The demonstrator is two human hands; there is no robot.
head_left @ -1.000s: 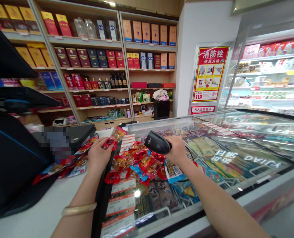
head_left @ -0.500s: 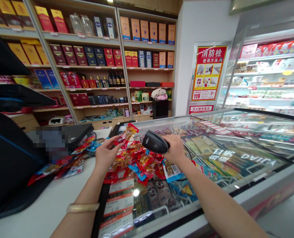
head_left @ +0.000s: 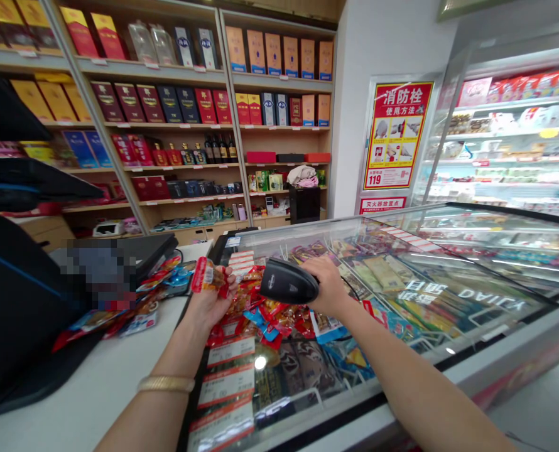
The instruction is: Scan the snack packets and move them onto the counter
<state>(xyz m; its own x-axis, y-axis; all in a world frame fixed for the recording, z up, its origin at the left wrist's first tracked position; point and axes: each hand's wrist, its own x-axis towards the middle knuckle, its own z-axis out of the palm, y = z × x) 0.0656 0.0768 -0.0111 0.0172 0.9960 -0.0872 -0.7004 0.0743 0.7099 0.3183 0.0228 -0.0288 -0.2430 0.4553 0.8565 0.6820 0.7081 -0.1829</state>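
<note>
**Snack packet lowered to the scanner**

Lowered since the earlier frame, the snack packet point(head_left: 207, 276) now sits level with the barcode scanner point(head_left: 286, 284), at its 9 o'clock. Left hand point(head_left: 210, 300) pinches the packet; right hand point(head_left: 326, 285) has its grip clenched round the scanner. By my reading, several packets point(head_left: 161, 282) on the tabletop point(head_left: 95, 389) are done, while a pile point(head_left: 270, 314) on the freezer lid point(head_left: 449, 295) remains.

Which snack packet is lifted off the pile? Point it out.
The red-ended snack packet pinched in the left hand, held up facing the scanner; the others lie on the freezer lid.
</note>
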